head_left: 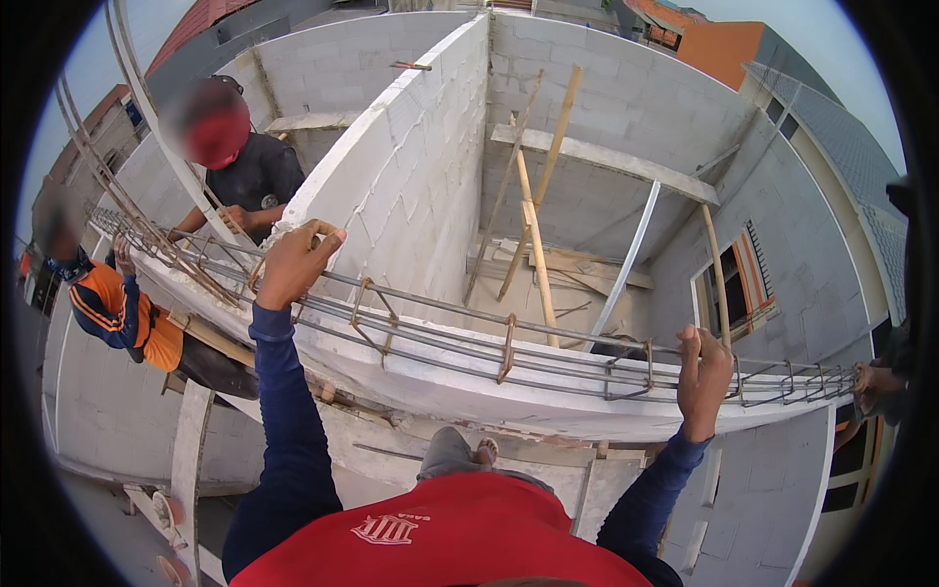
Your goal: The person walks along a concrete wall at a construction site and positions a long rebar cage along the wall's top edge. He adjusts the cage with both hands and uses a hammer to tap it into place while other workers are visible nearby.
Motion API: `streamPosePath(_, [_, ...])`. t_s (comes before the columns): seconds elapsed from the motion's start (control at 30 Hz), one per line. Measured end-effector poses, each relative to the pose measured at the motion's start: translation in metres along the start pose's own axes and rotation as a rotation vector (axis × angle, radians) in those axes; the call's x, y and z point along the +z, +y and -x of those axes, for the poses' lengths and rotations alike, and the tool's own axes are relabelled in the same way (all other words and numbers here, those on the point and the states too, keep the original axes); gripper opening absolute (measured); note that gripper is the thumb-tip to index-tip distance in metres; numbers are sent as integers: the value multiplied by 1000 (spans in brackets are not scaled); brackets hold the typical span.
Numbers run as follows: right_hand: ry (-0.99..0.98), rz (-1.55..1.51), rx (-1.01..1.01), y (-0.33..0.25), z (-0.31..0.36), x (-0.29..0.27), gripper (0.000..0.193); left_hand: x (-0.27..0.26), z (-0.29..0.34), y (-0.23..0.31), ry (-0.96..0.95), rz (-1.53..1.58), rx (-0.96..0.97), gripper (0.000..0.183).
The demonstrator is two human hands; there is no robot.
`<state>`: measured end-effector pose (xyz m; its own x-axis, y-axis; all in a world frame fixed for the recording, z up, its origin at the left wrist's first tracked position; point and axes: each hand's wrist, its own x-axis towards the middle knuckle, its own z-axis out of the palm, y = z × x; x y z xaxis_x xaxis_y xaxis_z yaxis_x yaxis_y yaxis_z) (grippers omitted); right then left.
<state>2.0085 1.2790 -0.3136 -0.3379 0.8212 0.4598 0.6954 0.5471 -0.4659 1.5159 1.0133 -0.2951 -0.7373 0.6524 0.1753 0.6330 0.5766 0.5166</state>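
Note:
A long rebar cage [507,349] of grey bars tied with rusty square stirrups lies along the top of the white block wall [440,396] before me. My left hand [293,266] is closed at the cage's upper bar on the left, its thumb and index finger bent toward the right. Part of its grip is hidden by the hand itself. Farther right, my right hand [706,380] has its fingers curled over the upper bar. Both forearms reach forward in dark blue sleeves.
A co-worker in an orange and navy shirt [168,338] touches the cage's left end; another in a dark shirt [256,186] stands behind the wall. Someone's hand [873,383] is at the right end. Wooden props [533,220] and a plank [616,161] stand inside the room. Boards lie below me.

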Motion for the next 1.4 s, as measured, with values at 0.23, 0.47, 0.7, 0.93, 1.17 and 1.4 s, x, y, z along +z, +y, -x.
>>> streamPosePath(0.23, [-59, 66, -49, -3, -5, -7, 47, 2, -1, 0, 12, 69, 3, 47])
streamPosePath(0.47, [-60, 124, -38, -5, -5, -6, 46, -3, 2, 10, 4, 89, -1, 41])
streamPosePath(0.7, [-77, 37, 34, -7, -4, -4, 45, -4, 6, 13, -6, 145, -49, 41])
streamPosePath(0.93, [-69, 56, 39, -2, -2, -2, 44, -4, 2, 6, -2, 190, -28, 41])
streamPosePath(1.17, [-66, 60, 27, -10, -3, -5, 42, -3, 3, 6, 18, 178, -39, 44])
streamPosePath(1.4, [-11, 62, -20, -12, -2, -1, 43, -3, 4, 7, 29, 99, -29, 44])
